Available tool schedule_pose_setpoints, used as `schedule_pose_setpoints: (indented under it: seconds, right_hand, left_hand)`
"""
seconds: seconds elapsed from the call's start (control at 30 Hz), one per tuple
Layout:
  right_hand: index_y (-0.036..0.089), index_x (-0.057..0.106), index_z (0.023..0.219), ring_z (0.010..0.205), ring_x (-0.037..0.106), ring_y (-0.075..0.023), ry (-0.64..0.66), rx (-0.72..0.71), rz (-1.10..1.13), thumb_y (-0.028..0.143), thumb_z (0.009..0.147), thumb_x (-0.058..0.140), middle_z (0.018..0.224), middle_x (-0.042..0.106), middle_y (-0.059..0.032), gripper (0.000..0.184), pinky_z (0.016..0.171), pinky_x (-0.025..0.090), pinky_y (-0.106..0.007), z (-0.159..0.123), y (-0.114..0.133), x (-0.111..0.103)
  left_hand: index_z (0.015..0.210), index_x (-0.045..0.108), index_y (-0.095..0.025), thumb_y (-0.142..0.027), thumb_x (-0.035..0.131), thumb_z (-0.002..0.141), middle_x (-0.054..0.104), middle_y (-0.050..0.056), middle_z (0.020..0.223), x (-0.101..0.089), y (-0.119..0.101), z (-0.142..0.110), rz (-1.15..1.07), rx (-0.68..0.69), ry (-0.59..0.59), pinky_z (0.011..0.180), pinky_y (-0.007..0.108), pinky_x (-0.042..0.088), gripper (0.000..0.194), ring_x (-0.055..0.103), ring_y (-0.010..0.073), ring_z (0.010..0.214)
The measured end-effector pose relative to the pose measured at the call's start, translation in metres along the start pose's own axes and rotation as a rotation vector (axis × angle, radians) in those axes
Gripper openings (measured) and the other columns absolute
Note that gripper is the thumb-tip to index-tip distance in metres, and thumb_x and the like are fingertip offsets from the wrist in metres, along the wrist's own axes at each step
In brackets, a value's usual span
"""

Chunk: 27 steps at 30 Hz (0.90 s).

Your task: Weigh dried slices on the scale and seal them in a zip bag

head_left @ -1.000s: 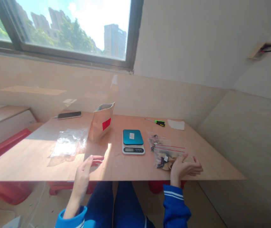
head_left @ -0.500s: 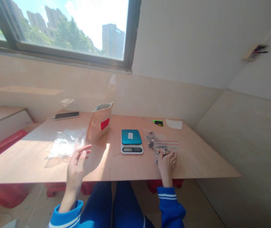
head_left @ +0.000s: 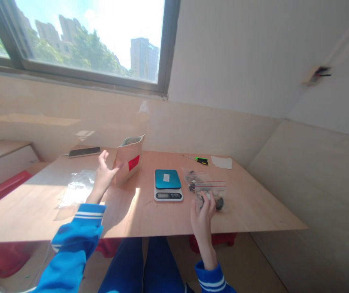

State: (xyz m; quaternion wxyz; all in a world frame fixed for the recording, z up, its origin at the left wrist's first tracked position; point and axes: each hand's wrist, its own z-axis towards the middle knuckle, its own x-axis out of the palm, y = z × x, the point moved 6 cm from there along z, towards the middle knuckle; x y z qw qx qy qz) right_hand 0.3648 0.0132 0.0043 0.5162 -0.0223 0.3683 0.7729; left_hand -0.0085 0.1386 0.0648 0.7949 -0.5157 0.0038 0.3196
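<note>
Left hand [head_left: 104, 176] open, fingers spread, just left of upright kraft pouch [head_left: 129, 159] | right hand [head_left: 202, 211] fingertips resting on zip bag [head_left: 210, 191], no grip | pouch nearer left hand

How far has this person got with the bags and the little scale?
Two zip bags beside the scale already hold dark pieces. In hand: the right hand rests on the nearer one, and the left hand reaches toward the open paper pouch. The scale's platform is bare, and clear bags lie unused.

Blue sleeves [head_left: 79, 228], white-striped cuffs
</note>
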Motion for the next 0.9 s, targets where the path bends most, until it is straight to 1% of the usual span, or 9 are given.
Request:
schedule_pose_setpoints:
  seconds: [0.1,0.17,0.3,0.4,0.6,0.67,0.73,0.83,0.9]
  right_hand:
    - [0.017,0.045,0.129,0.138,0.030,-0.0299,0.140,-0.100,0.105,0.029,0.094,0.044,0.144,0.033,-0.0198,0.037,0.108,0.031,-0.056,0.007,0.033,0.007]
    - [0.020,0.044,0.130,0.139,0.029,-0.0270,0.243,-0.162,0.171,0.026,0.094,0.043,0.146,0.032,-0.0168,0.036,0.110,0.032,-0.053,0.009,0.051,0.013]
    - [0.023,0.040,0.134,0.141,0.027,-0.0239,0.436,-0.243,0.265,0.022,0.094,0.041,0.148,0.031,-0.0136,0.040,0.112,0.033,-0.049,0.007,0.079,0.024]
    - [0.025,0.036,0.138,0.143,0.025,-0.0220,0.538,-0.283,0.308,0.019,0.094,0.041,0.151,0.030,-0.0110,0.045,0.114,0.032,-0.047,0.008,0.099,0.029]
    - [0.023,0.025,0.146,0.145,0.019,-0.0198,0.585,-0.419,0.327,0.014,0.094,0.037,0.154,0.025,-0.0092,0.055,0.116,0.028,-0.045,0.021,0.141,0.042]
    - [0.021,0.033,0.143,0.143,0.024,-0.0199,0.592,-0.464,0.315,0.012,0.092,0.036,0.151,0.034,-0.0090,0.052,0.116,0.029,-0.045,0.023,0.151,0.046]
    - [0.019,0.046,0.134,0.136,0.036,-0.0203,0.630,-0.487,0.308,0.007,0.089,0.035,0.139,0.049,-0.0093,0.048,0.114,0.033,-0.043,0.025,0.157,0.048]
    - [0.016,0.065,0.108,0.108,0.059,-0.0212,0.732,-0.457,0.290,0.003,0.085,0.035,0.106,0.067,-0.0093,0.040,0.100,0.046,-0.040,0.026,0.158,0.051]
    - [0.016,0.069,0.092,0.093,0.063,-0.0202,0.796,-0.409,0.282,0.002,0.084,0.036,0.093,0.069,-0.0082,0.036,0.090,0.050,-0.037,0.028,0.152,0.055]
  left_hand:
    - [0.121,0.055,-0.011,-0.037,0.060,0.084,0.064,0.017,0.122,0.012,0.002,0.001,-0.020,0.006,0.083,0.097,0.047,0.047,0.046,0.062,0.0278,0.110]
    - [0.108,0.063,-0.012,-0.032,0.056,0.085,0.069,0.014,0.113,0.016,0.002,-0.004,-0.031,0.023,0.097,0.093,0.043,0.050,0.031,0.066,0.0244,0.100]
    - [0.109,0.065,-0.016,-0.023,0.052,0.084,0.070,0.009,0.115,0.018,0.000,-0.022,-0.078,0.042,0.101,0.095,0.039,0.050,0.029,0.066,0.0213,0.102]
    - [0.109,0.067,-0.020,-0.025,0.053,0.083,0.070,0.006,0.116,0.015,-0.001,-0.041,-0.098,0.050,0.128,0.096,0.038,0.050,0.030,0.066,0.0212,0.105]
    - [0.106,0.070,-0.023,-0.034,0.055,0.084,0.072,0.004,0.114,0.006,-0.002,-0.072,-0.114,0.119,0.173,0.097,0.036,0.050,0.029,0.065,0.0222,0.108]
    - [0.108,0.069,-0.022,-0.034,0.055,0.084,0.072,0.004,0.114,0.005,0.002,-0.076,-0.129,0.120,0.172,0.096,0.036,0.051,0.031,0.066,0.0220,0.106]
    - [0.110,0.068,-0.021,-0.033,0.055,0.084,0.071,0.005,0.116,0.004,0.007,-0.078,-0.139,0.112,0.163,0.095,0.036,0.051,0.032,0.066,0.0224,0.106]
    - [0.108,0.070,-0.022,-0.032,0.056,0.084,0.071,0.005,0.115,0.004,0.011,-0.082,-0.133,0.131,0.190,0.097,0.039,0.050,0.029,0.065,0.0240,0.109]
    - [0.106,0.071,-0.023,-0.031,0.056,0.084,0.072,0.005,0.114,0.006,0.011,-0.088,-0.139,0.160,0.219,0.099,0.043,0.049,0.028,0.064,0.0247,0.110]
